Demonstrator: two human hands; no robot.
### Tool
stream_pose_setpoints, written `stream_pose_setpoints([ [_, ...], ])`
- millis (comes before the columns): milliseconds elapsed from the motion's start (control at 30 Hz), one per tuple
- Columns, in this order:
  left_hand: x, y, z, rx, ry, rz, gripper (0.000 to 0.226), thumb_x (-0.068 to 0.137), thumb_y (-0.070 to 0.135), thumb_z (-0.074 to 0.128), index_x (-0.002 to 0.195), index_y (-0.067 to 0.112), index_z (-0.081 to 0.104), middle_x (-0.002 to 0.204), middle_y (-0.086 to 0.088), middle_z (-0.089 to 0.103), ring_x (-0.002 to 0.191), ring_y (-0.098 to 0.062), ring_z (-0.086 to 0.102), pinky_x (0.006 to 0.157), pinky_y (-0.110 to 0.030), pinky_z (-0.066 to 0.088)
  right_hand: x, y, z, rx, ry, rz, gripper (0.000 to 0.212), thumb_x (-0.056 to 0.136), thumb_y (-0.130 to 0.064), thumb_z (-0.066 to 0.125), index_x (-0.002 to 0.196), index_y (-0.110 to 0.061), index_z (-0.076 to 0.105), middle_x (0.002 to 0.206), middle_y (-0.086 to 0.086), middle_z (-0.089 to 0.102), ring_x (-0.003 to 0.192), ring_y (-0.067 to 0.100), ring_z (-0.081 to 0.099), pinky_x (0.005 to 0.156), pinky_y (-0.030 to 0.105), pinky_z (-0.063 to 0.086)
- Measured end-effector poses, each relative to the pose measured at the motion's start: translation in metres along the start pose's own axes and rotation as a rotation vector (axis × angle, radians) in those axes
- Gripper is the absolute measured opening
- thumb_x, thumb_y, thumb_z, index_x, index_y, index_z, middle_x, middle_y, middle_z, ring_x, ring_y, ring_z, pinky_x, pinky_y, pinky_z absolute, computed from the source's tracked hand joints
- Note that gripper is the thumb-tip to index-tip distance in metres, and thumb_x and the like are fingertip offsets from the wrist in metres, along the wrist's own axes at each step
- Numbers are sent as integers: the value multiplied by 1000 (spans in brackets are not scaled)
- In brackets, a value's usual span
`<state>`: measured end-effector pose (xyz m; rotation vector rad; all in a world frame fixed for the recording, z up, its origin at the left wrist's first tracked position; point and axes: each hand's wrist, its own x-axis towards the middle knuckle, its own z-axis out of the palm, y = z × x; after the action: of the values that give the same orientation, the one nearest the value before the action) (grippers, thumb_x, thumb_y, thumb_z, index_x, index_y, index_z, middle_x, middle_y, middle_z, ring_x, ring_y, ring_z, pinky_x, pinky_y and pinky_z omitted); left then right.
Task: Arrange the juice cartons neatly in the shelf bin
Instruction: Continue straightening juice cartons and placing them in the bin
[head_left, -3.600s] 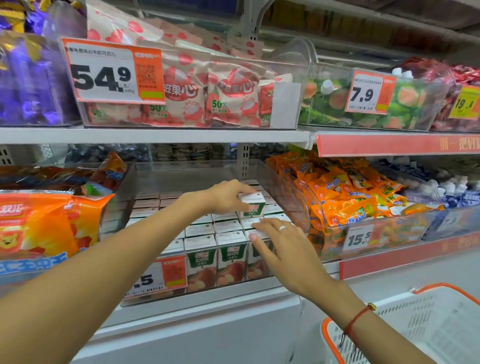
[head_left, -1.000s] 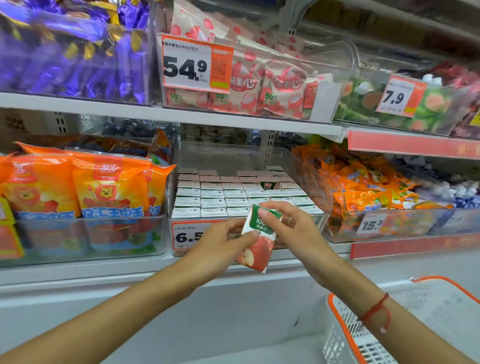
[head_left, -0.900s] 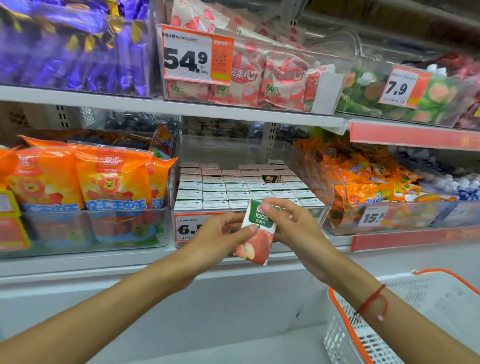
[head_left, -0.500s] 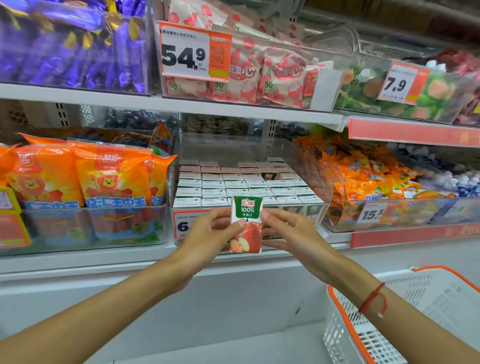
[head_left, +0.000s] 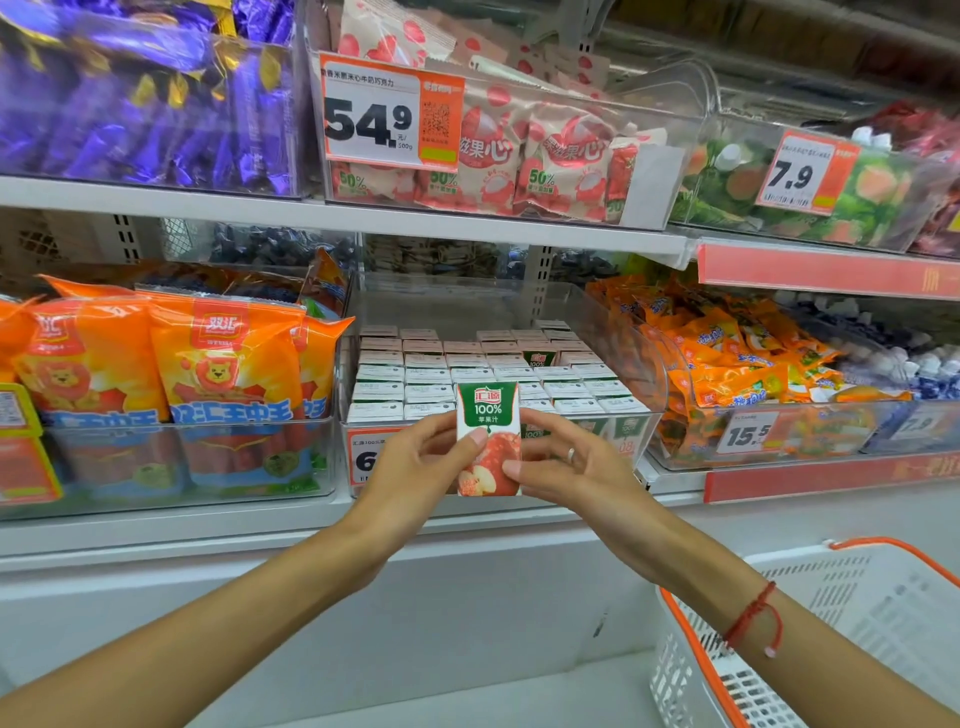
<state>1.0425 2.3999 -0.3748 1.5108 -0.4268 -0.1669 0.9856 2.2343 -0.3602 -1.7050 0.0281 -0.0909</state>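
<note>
The juice carton (head_left: 488, 439), tilted a second ago, now stands upright, label facing out, pinched between the left hand (head_left: 421, 467) and right hand (head_left: 576, 467) just before the shelf bin (head_left: 644, 364), seemingly ready for slotting in.

Orange snack bags (head_left: 171, 364) left, purple candy (head_left: 145, 98) above, white basket (head_left: 841, 639) btm right.

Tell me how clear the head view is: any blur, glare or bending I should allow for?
Head view: the held juice carton is sharp and evenly lit between left hand and right hand; purple packets and the frame edges smear; clear bin walls catch soft glare; the shelf edge bows from the wide lens.
</note>
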Motion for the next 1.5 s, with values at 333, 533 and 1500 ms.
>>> stream_pose_setpoints([
  [333,2,6,-7,-12,75,-33,20,79,42,74,96,31,71,88,15,76,87,-6,72,74,-21,58,-3,0,19,-317,208,-229,43,70,-29,86,107,-37,65,79,-10,65,71,4,64,66,18,54],
  [533,-2,17,-17,-6,-241,-112,30,87,39,66,115,29,66,103,11,75,98,-3,69,73,-11,53,-2,-10,10,-37,195,-133,18,85,-31,70,86,-13,72,75,1,74,67,12,70,63,18,55],
  [1500,-5,24,-6,-175,-173,-53,12,92,29,61,102,35,64,94,19,74,86,3,70,63,-8,51,-8,-10,3,-42,-94,47,37,70,-36,80,105,-32,69,99,-10,76,95,3,70,82,16,55],
])
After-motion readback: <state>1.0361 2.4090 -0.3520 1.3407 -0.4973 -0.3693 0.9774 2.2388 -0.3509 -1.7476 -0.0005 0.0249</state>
